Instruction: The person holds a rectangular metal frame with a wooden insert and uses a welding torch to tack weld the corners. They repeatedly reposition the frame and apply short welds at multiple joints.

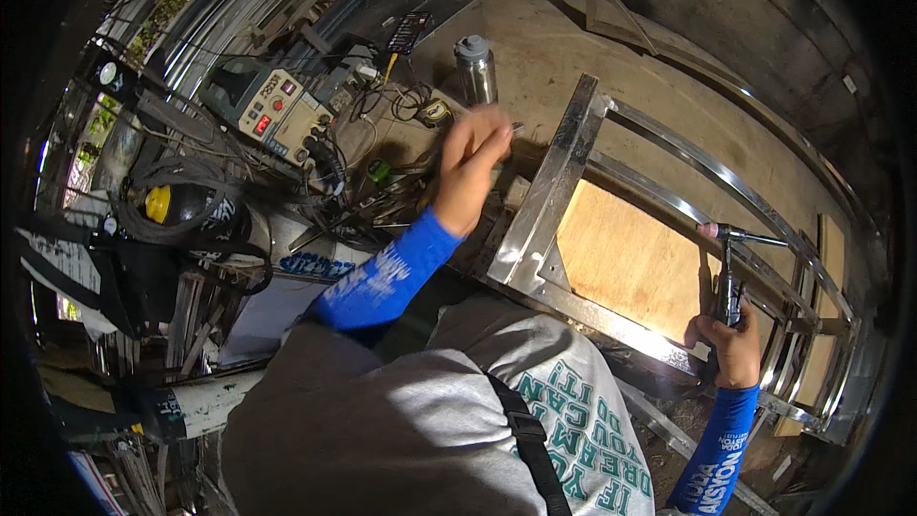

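Note:
My right hand point(735, 352), in a blue sleeve, grips the dark handle of a TIG welding torch point(730, 279). Its pinkish nozzle points left, above the metal frame. My left hand point(466, 170) is raised left of the frame's end, fingers curled together and partly smeared by motion; whatever they may hold is not clear. The shiny frame point(549, 201) of square metal tubes has straight and curved bars. Light wood board point(635, 263) shows between its bars, and a small corner plate point(552, 269) sits at its left end.
A welding machine point(272, 115) with a lit red display stands at the left among cables. Close by are a clear bottle point(475, 72) with a grey lid, a tape measure point(435, 114) and a dark cylinder point(215, 215). Concrete floor point(544, 48) stretches beyond the frame.

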Tool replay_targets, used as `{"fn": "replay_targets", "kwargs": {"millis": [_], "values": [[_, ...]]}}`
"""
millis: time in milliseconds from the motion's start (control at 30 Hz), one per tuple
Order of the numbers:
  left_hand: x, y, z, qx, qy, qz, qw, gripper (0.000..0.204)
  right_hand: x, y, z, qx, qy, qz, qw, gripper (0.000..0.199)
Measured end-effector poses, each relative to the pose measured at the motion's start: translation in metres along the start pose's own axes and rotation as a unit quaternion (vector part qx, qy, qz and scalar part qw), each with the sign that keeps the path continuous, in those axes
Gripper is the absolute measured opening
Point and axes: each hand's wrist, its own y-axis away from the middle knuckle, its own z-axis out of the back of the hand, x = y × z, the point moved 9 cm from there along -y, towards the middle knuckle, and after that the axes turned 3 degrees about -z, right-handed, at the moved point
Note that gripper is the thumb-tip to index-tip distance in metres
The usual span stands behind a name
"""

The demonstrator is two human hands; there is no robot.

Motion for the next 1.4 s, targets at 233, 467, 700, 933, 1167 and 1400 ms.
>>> {"fn": "replay_targets", "kwargs": {"millis": [233, 467, 700, 933, 1167, 1400], "values": [[0.059, 0.038, -0.025, 0.261, 0.102, 0.333, 0.9, 0.049, -0.009, -0.023, -0.003, -0.091, -0.003, -0.014, 0.996, 0.036], [0.083, 0.017, -0.026, 0.343, 0.098, 0.437, 0.826, 0.052, -0.036, -0.04, 0.019, -0.124, 0.033, -0.019, 0.992, 0.037], [0.096, 0.019, -0.035, 0.376, 0.107, 0.489, 0.779, 0.05, -0.036, -0.049, 0.024, -0.132, 0.043, -0.049, 0.989, 0.044], [0.115, 0.022, -0.042, 0.383, 0.11, 0.498, 0.77, 0.048, -0.051, -0.049, 0.048, -0.175, 0.053, -0.03, 0.983, 0.044], [0.157, 0.015, -0.04, 0.4, 0.072, 0.464, 0.787, 0.064, -0.047, -0.074, 0.048, -0.149, 0.082, -0.036, 0.985, 0.049], [0.147, 0.013, -0.053, 0.401, 0.124, 0.471, 0.775, 0.052, -0.044, -0.072, 0.053, -0.145, 0.074, -0.044, 0.986, 0.048]]}}
